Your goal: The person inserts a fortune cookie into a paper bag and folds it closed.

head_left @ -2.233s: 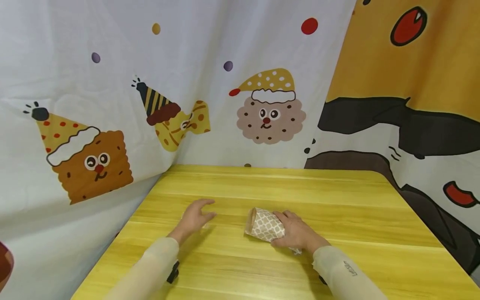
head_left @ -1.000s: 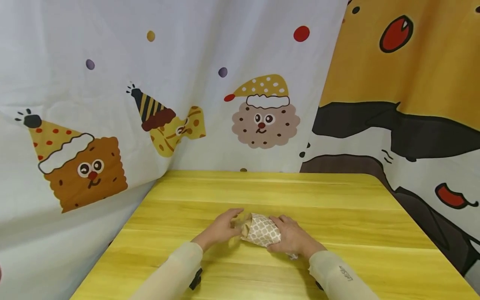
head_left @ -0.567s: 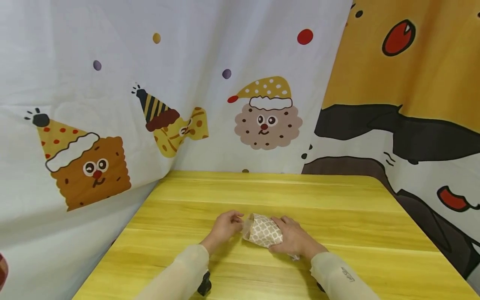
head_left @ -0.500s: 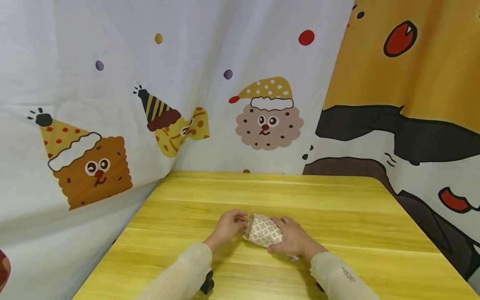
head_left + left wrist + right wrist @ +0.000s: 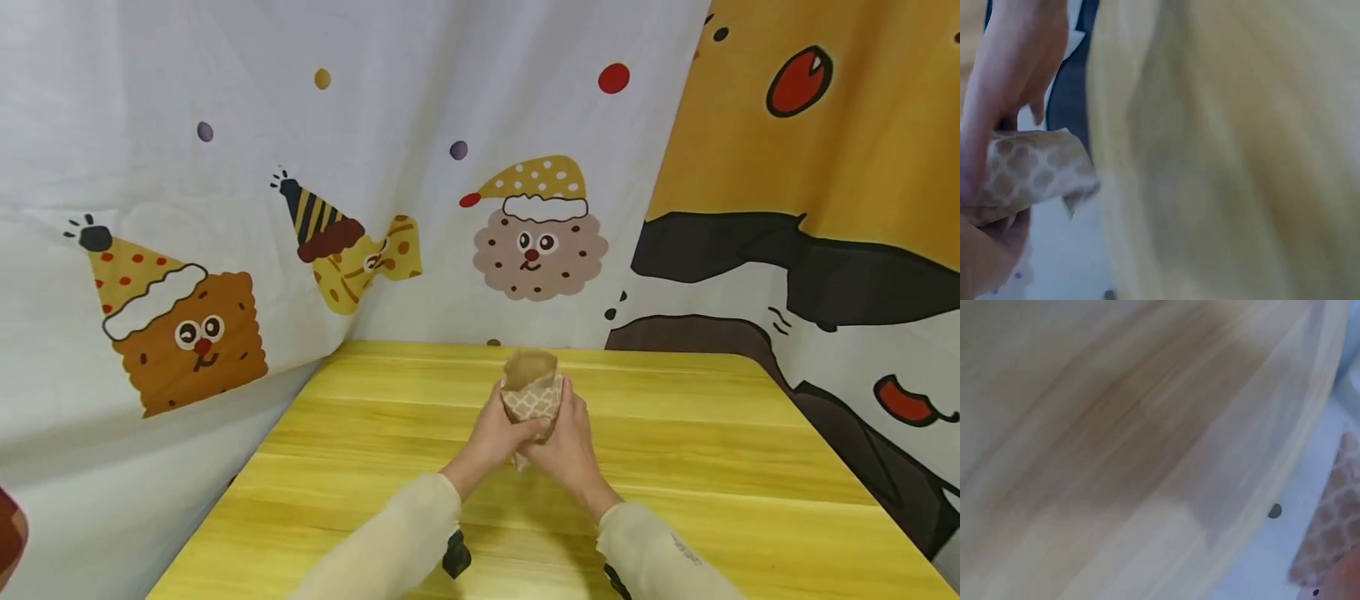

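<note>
A brown paper bag (image 5: 532, 404) with a white lattice pattern stands roughly upright between the two hands, its mouth gaping at the top. My left hand (image 5: 495, 433) grips its left side, thumb laid across the front. Around the right side curl the fingers of my right hand (image 5: 566, 442). The bag's crumpled lower end pokes out below the hands. In the left wrist view the paper bag (image 5: 1041, 169) is blurred, with a hand on either side. Only part of the paper bag (image 5: 1335, 525) shows at the right edge of the right wrist view. Its contents cannot be made out.
The yellow wood-grain table (image 5: 675, 433) spreads under both forearms. Behind it and along its left hangs a white curtain (image 5: 405, 108) printed with cartoon biscuits. An orange, black and white printed part (image 5: 810, 167) hangs at the right.
The left hand has come across to the bag and grips it. The bag, earlier lying on its side under the right hand, has been turned upright and raised, with its mouth up.
</note>
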The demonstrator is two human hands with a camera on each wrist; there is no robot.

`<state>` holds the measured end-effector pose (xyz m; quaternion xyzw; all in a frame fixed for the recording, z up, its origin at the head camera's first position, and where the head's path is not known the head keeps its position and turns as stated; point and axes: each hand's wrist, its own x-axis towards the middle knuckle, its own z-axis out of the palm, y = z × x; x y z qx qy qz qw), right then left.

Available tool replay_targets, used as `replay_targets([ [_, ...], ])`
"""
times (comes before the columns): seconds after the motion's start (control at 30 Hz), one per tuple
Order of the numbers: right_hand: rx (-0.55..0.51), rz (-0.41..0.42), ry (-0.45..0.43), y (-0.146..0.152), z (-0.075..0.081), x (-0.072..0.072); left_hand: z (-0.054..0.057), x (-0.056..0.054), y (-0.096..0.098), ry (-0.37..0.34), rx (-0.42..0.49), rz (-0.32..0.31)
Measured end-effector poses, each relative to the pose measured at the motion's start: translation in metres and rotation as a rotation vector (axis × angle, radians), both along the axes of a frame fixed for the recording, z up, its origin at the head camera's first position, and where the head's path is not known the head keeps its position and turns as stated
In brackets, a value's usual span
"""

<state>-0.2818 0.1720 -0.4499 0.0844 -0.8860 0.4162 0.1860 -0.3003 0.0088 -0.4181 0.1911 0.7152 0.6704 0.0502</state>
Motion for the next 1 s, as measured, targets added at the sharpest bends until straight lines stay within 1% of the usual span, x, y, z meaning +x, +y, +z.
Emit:
replay_targets([
  [0.07,-0.070,0.058,-0.027,0.003,0.000,0.003,0.002,-0.004,-0.006,0.061,-0.043,-0.037],
  [0.1,-0.110,0.077,-0.058,0.005,-0.001,0.004,0.001,-0.007,-0.011,0.069,-0.085,-0.039],
  [0.17,-0.180,0.093,-0.145,0.012,-0.004,0.004,-0.006,-0.011,-0.021,0.043,-0.134,-0.076],
  [0.23,-0.222,0.098,-0.231,0.017,-0.007,0.003,-0.017,-0.013,-0.029,0.010,-0.214,-0.087],
  [0.3,-0.233,0.130,-0.274,0.020,-0.007,0.002,-0.026,-0.014,-0.033,-0.024,-0.229,-0.091],
  [0.37,-0.256,0.163,-0.269,0.021,-0.005,0.000,-0.031,-0.015,-0.033,-0.017,-0.189,-0.087],
  [0.47,-0.312,0.203,-0.246,0.021,0.000,-0.002,-0.030,-0.017,-0.031,-0.010,-0.159,-0.053],
  [0.6,-0.374,0.231,-0.308,0.024,0.003,-0.004,-0.030,-0.018,-0.028,-0.053,-0.163,-0.037],
  [0.67,-0.403,0.251,-0.330,0.026,0.004,-0.006,-0.032,-0.019,-0.027,-0.065,-0.151,-0.055],
  [0.73,-0.429,0.248,-0.335,0.027,0.004,-0.008,-0.033,-0.018,-0.026,-0.061,-0.151,-0.070],
  [0.83,-0.452,0.203,-0.347,0.029,0.003,-0.009,-0.036,-0.017,-0.026,-0.080,-0.149,-0.085],
  [0.9,-0.469,0.172,-0.363,0.030,0.002,-0.008,-0.038,-0.016,-0.027,-0.110,-0.162,-0.077],
  [1.0,-0.501,0.153,-0.361,0.031,0.000,-0.008,-0.042,-0.014,-0.028,-0.162,-0.169,-0.094],
])
